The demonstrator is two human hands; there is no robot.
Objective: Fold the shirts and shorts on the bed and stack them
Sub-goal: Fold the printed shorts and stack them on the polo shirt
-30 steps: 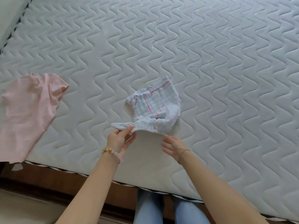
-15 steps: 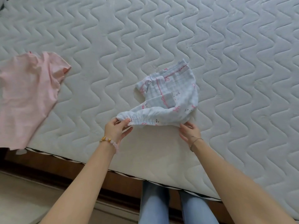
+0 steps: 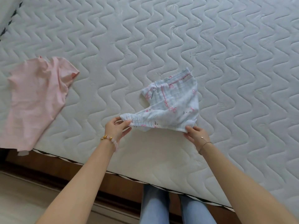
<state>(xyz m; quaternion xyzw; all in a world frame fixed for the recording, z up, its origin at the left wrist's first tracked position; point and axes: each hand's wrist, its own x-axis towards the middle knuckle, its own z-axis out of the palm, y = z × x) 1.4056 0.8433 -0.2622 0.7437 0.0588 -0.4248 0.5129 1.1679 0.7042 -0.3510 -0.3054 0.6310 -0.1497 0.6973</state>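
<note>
- My left hand (image 3: 117,129) was clenched in a pinch on one end of the elastic waistband (image 3: 145,125) of the shorts (image 3: 171,107). My right hand (image 3: 196,135) pinched the other end, with the band stretched between them.
- The shorts lay on the bed (image 3: 226,62). Their legs were bunched and rumpled beyond the waistband, and the bed's near edge was just on my side of the shorts.
- The pink shirt (image 3: 35,101) lay unfolded, well apart to the left of the shorts, with its lower hem hanging over that same edge.
- Risk: the legs were crumpled, so folding now would likely trap creases and give a lumpy stack.
- Risk: a thin pinch on stretchy elastic could slip from one hand and skew the shorts.
- Risk: the shirt could slide off the edge, since it overhung.
- Containers: none in view, and no stack was started.
</note>
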